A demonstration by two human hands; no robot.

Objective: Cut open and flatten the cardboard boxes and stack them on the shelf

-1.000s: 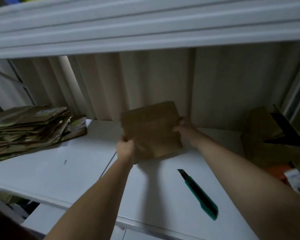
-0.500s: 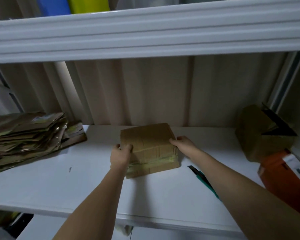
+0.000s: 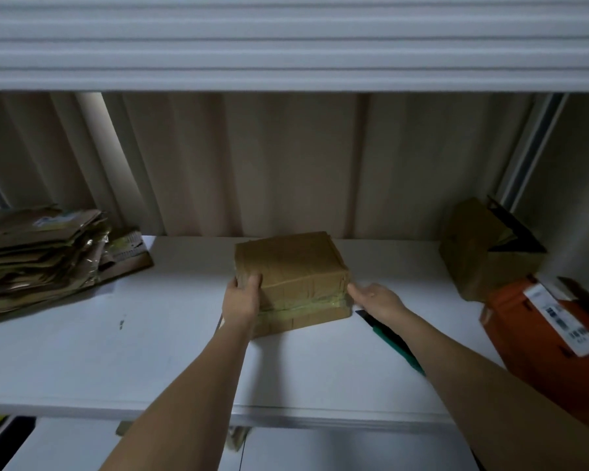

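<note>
**Taped box on the shelf, one hand gripping it**

I saw the taped brown cardboard box [image 3: 291, 282] sitting closed on the white shelf [image 3: 116, 362], about midway along it and nearer the back edge than the front. My left hand [image 3: 242, 299] gripped the box's front-left corner, thumb and fingertips curled over its top edge. My right hand [image 3: 374, 297] lay just beside the box's right side with fingers loosely spread, the fingertips at or almost at the cardboard; I could not tell whether they touched. It held nothing.

A green-handled utility knife [image 3: 393, 339] lay on the shelf just right of the box, partly under my right forearm. The pile of flattened brown cardboard [image 3: 38, 253] rested at the shelf's left end. At the right end stood an opened brown carton [image 3: 473, 253] at the back and an orange box with a white label [image 3: 551, 331] in front of it; I could not see their contents.
</note>
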